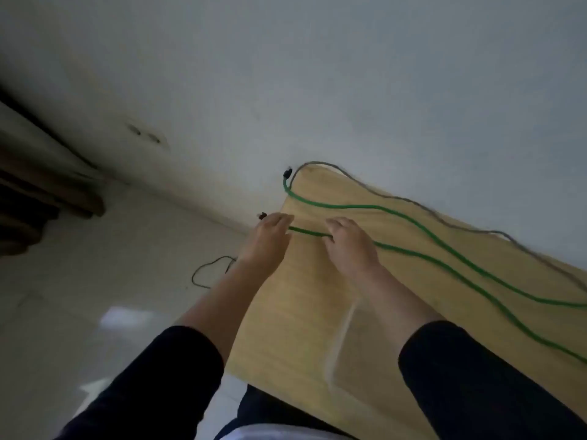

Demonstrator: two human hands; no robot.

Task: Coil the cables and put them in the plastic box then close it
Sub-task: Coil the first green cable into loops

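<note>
Green cable (413, 246): being stretched along the wooden table (301, 312), pinched near one end by left hand (270, 236) and right hand (349, 242). Apparently light, limp; best gathered in loops.

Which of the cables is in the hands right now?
The green cable: left hand and right hand both grip one end at the table's left edge. The grey cable lies untouched along the wall; the black one is on the floor.
</note>
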